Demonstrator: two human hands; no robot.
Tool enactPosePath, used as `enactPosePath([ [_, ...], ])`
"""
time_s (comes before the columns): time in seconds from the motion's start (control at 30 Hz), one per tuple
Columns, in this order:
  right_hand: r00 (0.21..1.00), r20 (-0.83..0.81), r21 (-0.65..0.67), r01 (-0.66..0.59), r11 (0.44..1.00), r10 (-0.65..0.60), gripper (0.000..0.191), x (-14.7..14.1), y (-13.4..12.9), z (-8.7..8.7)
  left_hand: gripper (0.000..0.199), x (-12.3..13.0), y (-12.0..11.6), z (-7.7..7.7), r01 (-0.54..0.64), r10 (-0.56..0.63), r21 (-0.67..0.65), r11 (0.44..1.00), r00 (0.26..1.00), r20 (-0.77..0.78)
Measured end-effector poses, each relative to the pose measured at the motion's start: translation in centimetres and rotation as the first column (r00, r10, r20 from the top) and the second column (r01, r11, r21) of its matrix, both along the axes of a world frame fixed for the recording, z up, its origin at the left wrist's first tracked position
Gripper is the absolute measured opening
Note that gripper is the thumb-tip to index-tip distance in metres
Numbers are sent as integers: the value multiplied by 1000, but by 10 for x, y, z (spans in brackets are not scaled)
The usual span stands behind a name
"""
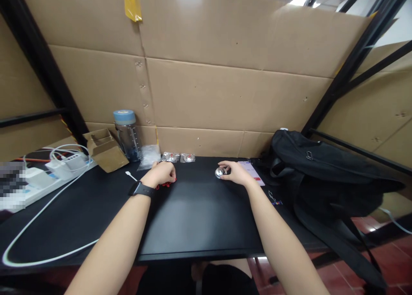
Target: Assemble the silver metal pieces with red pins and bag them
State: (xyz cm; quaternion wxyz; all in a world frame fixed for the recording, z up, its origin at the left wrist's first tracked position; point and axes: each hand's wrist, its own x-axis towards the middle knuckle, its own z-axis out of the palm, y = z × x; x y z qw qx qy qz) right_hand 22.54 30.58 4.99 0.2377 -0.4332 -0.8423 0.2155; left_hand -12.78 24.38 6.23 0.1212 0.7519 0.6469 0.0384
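Note:
My right hand (234,173) holds a small shiny silver round piece (219,172) with a domed top, between thumb and fingers, at the surface of the black table (193,217). On the other side, my left hand (163,173) is closed, its fingers curled down over some thin red cord (166,184). Bits of the cord show under the palm and at the fingertips; the rest is hidden. A dark watch (141,189) is on the left wrist. Just behind that hand lie two clear packets (187,157) with round silver items inside.
A clear plastic bag (149,155), a blue-lidded bottle (127,134) and an open cardboard box (107,151) stand at back left. White cables and a power strip (41,185) lie left. A phone-like panel (254,173), a keychain (274,198) and a black backpack (322,170) are right.

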Motion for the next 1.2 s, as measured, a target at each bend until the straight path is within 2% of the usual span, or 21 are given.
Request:
enactPosePath([
  [0.13, 998, -69, 14, -3, 1000, 4, 58, -1, 0, 0, 5, 3, -3, 4, 50, -62, 114, 992, 993, 97],
  [0.27, 983, -181, 5, -24, 1000, 25, 54, -13, -4, -3, 13, 16, -8, 11, 150, -214, 240, 959, 940, 267],
  [0.4, 927, -359, -71, -141, 987, 107, 52, -34, -16, -3, 17, 37, -11, 7, 159, -293, 322, 933, 855, 428],
  [0.5, 876, -452, -125, -245, 961, 165, 53, -47, -24, -5, 17, 47, -10, 0, 144, -314, 356, 923, 818, 482],
  [0.7, 863, -476, -160, -276, 948, 171, 54, -53, -26, -11, 17, 50, -11, -1, 127, -257, 303, 944, 861, 439],
  [0.8, 860, -484, -172, -275, 946, 162, 54, -53, -25, -12, 17, 49, -11, -1, 129, -245, 259, 957, 837, 490],
  [0.93, 831, -536, -214, -303, 929, 147, 54, -56, -29, -9, 19, 52, -9, -5, 120, -250, 265, 957, 803, 540],
  [1.1, 791, -596, -257, -352, 900, 139, 59, -60, -34, -9, 16, 62, -9, -6, 16, -176, 302, 953, 841, 511],
  [1.2, 767, -629, -268, -365, 892, 125, 60, -62, -35, -8, 17, 67, -8, -7, -40, -138, 296, 954, 819, 556],
])
